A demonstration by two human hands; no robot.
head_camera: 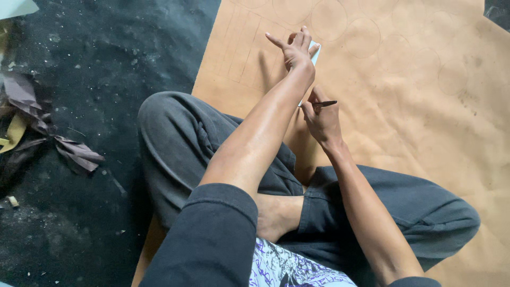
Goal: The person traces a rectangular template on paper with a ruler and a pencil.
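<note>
Two hands work over one brown sheet (404, 106) spread on a dark floor (106, 79). The person sits cross-legged at the sheet's near edge, knees resting on it.

Left hand (295, 50): extended forward, fingers spread and pressed down on a pale straightedge (315, 52). Only a short end of the straightedge shows past the fingers, plus a sliver below the wrist; the rest is hidden under the hand and forearm. Its long axis appears to run from upper right to lower left, toward the person.

Right hand (321, 119): closed in a writing grip on a dark pen (325, 104). The pen lies nearly level, its free end pointing right. Its tip is at the thumb side, just beside the lower sliver of the straightedge; contact with the sheet cannot be confirmed.

Key relation: the right hand sits nearer the body, directly below the left hand, so the straightedge lies ahead of and slightly left of the pen fingers. The left forearm crosses just above the right hand.

Faint drawn circles (372, 37) fill the sheet's far part; ruled straight lines (239, 48) lie to the left of the left hand. Paper scraps (74, 151) lie on the floor, well apart from both hands.
</note>
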